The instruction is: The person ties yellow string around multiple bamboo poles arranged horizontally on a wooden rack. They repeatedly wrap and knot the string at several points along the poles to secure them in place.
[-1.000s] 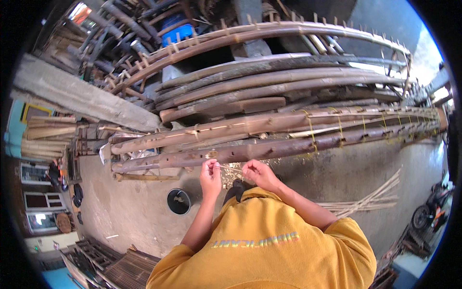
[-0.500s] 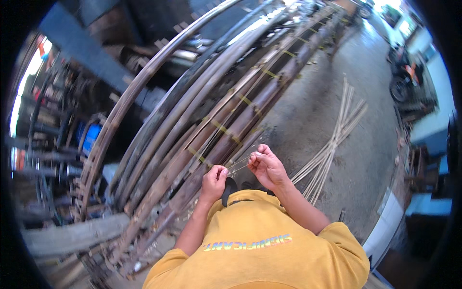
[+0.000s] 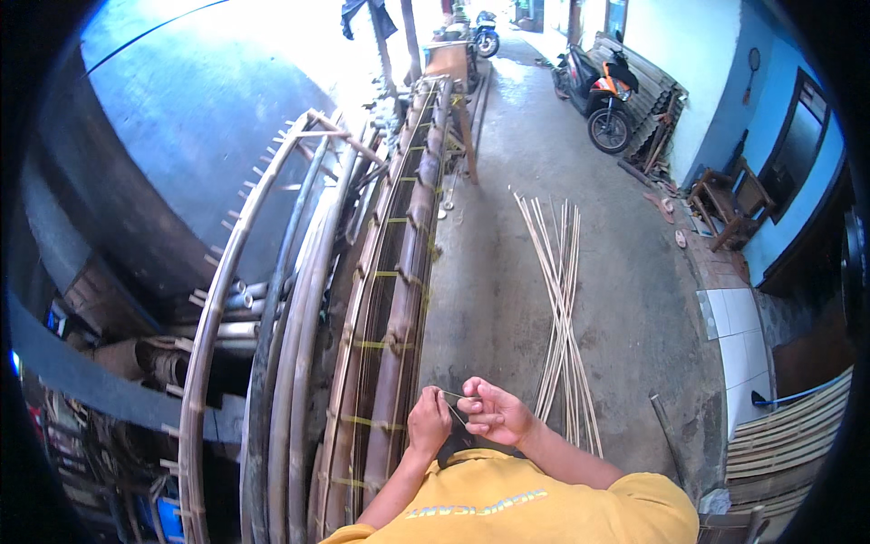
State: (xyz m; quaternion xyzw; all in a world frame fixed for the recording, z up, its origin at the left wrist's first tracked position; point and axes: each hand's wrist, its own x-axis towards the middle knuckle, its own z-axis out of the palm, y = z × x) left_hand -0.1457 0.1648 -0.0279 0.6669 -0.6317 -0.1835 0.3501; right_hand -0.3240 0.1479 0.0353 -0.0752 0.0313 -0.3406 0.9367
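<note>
My left hand (image 3: 430, 422) is closed in a pinch on a thin pale strand (image 3: 456, 418) in front of my yellow shirt (image 3: 526, 508). My right hand (image 3: 497, 413), palm partly showing, pinches the same strand between thumb and finger, its other fingers loosely curled. The strand spans the small gap between the hands in two narrow lengths; whether it is string or split cane is too fine to tell. Just left of my hands runs a long bamboo pole frame (image 3: 401, 313) crossed by several yellow-green ties (image 3: 387, 274).
To the right, long thin bamboo sticks (image 3: 564, 313) lie crossed on the concrete floor (image 3: 489, 245). More long poles (image 3: 304, 363) and a pegged bamboo rail (image 3: 201, 363) stand at the left. A motorbike (image 3: 605, 100), a wooden chair (image 3: 732, 204) and slatted bamboo (image 3: 788, 444) are along the right side.
My view has swung up and turned, so the poles now stand more upright in it. My hands have come slightly closer together, both still holding the strand.
</note>
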